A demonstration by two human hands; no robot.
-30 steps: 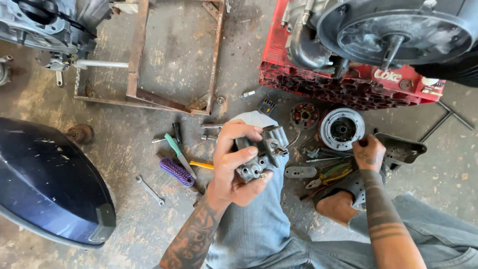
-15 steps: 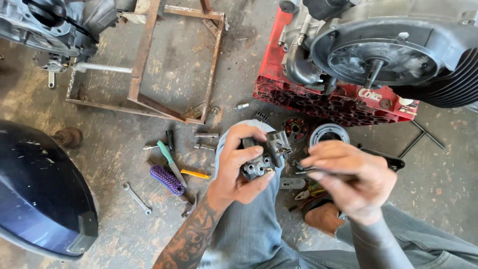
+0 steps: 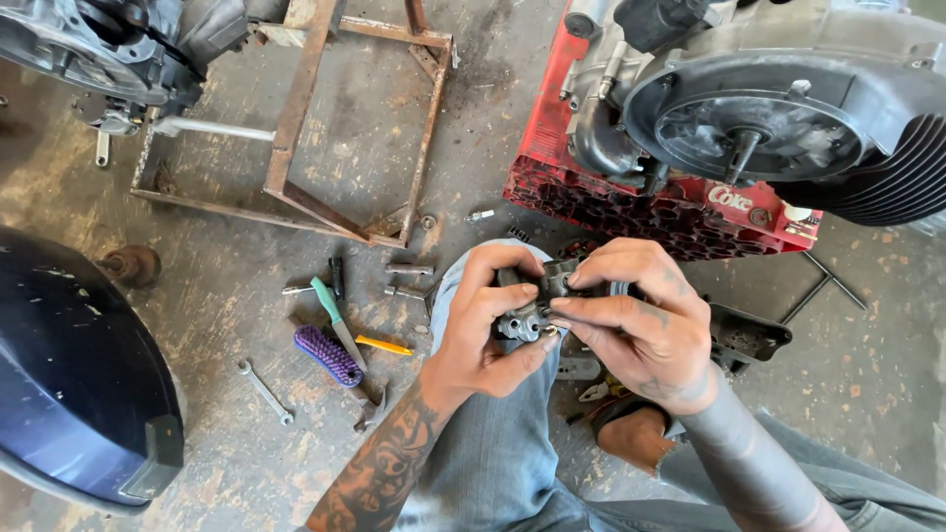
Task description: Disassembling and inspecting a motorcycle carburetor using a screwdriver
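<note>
Both hands close their grip on a small grey cast-metal engine part (image 3: 537,300) above the person's denim knee: left hand (image 3: 488,320) cradles it, right hand (image 3: 641,320) pinches at its near face. Fitting or adjusting seems in hand; fine fingertip control comes next. Far right, a grey finned engine (image 3: 778,118) rests on a red plastic crate (image 3: 631,212); left on the floor lies a purple-handled brush (image 3: 328,356).

Grey metal part (image 3: 527,317), dull silver. Purple-bristled brush (image 3: 328,355), green-handled tool (image 3: 330,303) beside it, yellow handle (image 3: 384,346) nearby. Red crate (image 3: 591,192) w/ honeycomb-pattern wall, dark grey engine (image 3: 778,108) on top. Dark blue glossy panel (image 3: 74,374). Rusty brown frame (image 3: 296,128). Blue jeans (image 3: 493,443). Black tattoo patterns on both forearms.
</note>
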